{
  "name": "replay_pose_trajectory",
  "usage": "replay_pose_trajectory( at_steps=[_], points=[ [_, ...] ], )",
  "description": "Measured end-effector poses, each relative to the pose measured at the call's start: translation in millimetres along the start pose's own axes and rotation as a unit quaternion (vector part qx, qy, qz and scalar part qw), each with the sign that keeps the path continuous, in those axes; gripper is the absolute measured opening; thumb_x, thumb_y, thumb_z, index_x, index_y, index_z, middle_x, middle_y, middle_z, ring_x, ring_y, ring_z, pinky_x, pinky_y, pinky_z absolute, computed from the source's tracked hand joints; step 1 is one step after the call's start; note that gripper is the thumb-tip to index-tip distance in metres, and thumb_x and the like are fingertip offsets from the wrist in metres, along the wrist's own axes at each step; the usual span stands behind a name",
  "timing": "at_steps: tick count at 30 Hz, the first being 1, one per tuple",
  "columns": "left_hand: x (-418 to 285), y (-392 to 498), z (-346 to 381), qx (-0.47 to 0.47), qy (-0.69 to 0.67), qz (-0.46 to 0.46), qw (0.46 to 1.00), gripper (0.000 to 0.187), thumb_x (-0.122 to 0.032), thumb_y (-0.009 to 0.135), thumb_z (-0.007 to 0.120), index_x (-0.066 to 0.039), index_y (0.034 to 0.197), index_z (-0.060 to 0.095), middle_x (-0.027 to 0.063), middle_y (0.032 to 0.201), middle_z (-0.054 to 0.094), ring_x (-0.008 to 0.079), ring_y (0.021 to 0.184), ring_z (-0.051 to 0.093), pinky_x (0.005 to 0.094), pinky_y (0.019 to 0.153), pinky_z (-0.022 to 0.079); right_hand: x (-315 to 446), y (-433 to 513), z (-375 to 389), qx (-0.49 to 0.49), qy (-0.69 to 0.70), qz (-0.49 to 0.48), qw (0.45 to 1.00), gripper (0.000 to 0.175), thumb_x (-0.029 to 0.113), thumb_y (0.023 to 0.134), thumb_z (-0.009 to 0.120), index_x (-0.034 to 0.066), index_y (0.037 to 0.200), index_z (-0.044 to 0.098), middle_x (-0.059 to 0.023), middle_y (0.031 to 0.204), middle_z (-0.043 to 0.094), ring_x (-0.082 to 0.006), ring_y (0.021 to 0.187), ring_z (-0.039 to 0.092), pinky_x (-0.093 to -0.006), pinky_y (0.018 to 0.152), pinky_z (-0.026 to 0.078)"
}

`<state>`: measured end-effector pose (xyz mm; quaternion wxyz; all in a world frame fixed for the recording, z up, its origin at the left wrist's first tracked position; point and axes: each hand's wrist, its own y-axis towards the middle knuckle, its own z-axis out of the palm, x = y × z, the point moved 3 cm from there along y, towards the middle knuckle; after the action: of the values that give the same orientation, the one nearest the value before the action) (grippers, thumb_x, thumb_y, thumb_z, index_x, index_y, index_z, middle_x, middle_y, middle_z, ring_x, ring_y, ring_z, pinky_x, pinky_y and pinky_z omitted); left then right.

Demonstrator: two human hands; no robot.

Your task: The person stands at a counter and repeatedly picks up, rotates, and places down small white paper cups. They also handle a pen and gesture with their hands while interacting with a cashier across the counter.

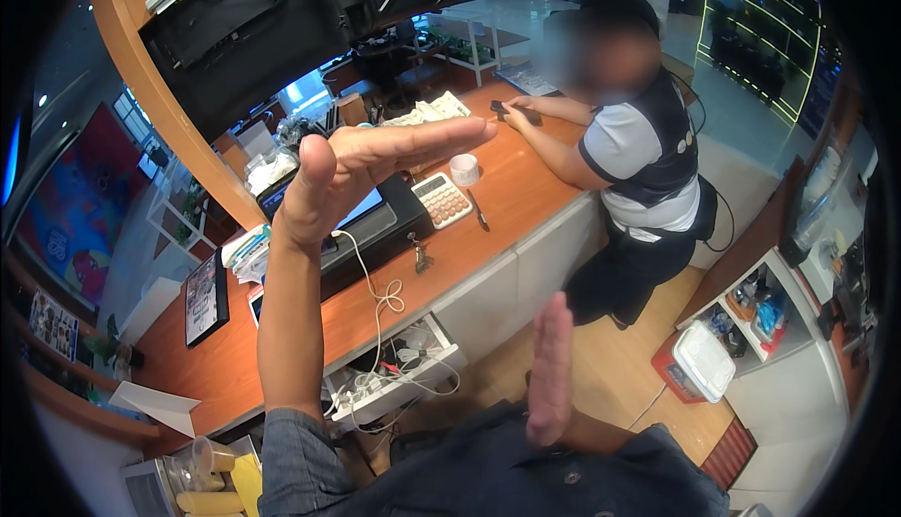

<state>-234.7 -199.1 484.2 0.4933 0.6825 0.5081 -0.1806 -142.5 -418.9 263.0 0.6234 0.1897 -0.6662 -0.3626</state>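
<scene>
My left hand [352, 165] is raised over the wooden counter [450, 264], flat and holding nothing, its thumb apart from the straight fingers. Behind it, partly hidden, is a black device with a lit screen [362, 206]. A calculator [443, 200], a paper roll [464, 169], a pen [478, 210] and a bunch of keys [421, 256] lie to its right on the counter. In front of my dark shirt [493, 468], my right hand [551, 369] is held up edge-on, fingers straight and nothing in it. It touches no object.
An open drawer [394, 369] full of cables juts out below the counter. Another person [647, 151] leans on the counter at right, holding a phone [521, 113]. A lidded tub [697, 362] stands near the shelf unit [767, 306]. Dark monitors [239, 31] overhang the counter.
</scene>
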Motion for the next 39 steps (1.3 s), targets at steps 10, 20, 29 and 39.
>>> replay_pose_trajectory(
  at_steps=[10, 20, 29, 39],
  points=[
    [14, 20, -23, 0.002, -0.003, 0.029, 1.0, 0.133, -0.095, 0.079, 0.014, 0.018, 0.142, 0.04, 0.036, 0.146, 0.044, 0.0403, 0.142, 0.042, 0.0447, 0.12, 0.027, 47, 0, 3, -0.121, 0.022, 0.022, 0.992, 0.104, 0.066, 0.096, 0.044, -0.0057, 0.158, 0.0, -0.028, 0.166, -0.003, -0.035, 0.156, -0.004, -0.047, 0.124, -0.004],
    [-8, 10, -23, -0.018, -0.008, 0.06, 0.998, 0.133, -0.096, 0.078, 0.008, 0.017, 0.14, 0.045, 0.0327, 0.143, 0.05, 0.0375, 0.139, 0.046, 0.0424, 0.12, 0.03, 27, 125, -42, 0.05, -0.127, -0.169, 0.976, 0.118, 0.084, 0.09, 0.025, -0.0118, 0.156, 0.005, -0.0302, 0.164, 0.008, -0.0381, 0.154, 0.011, -0.0444, 0.124, 0.009],
    [-56, 50, -48, 0.003, 0.056, 0.071, 0.996, 0.132, -0.096, 0.079, 0.015, 0.016, 0.143, 0.041, 0.0333, 0.146, 0.046, 0.0397, 0.14, 0.045, 0.0455, 0.12, 0.028, 54, 226, -18, -0.006, -0.047, -0.263, 0.964, 0.116, 0.081, 0.092, 0.032, -0.0138, 0.154, 0.01, -0.034, 0.161, 0.016, -0.0406, 0.152, 0.018, -0.0434, 0.123, 0.018],
    [-71, 51, -57, -0.008, 0.079, 0.084, 0.993, 0.127, -0.093, 0.082, 0.022, 0.015, 0.145, 0.038, 0.0331, 0.151, 0.039, 0.0403, 0.144, 0.039, 0.051, 0.122, 0.024, 66, 279, -6, 0.002, 0.029, -0.323, 0.946, 0.113, 0.075, 0.093, 0.04, -0.0171, 0.152, 0.011, -0.0402, 0.156, 0.021, -0.0466, 0.149, 0.023, -0.0448, 0.121, 0.025]
  ],
)
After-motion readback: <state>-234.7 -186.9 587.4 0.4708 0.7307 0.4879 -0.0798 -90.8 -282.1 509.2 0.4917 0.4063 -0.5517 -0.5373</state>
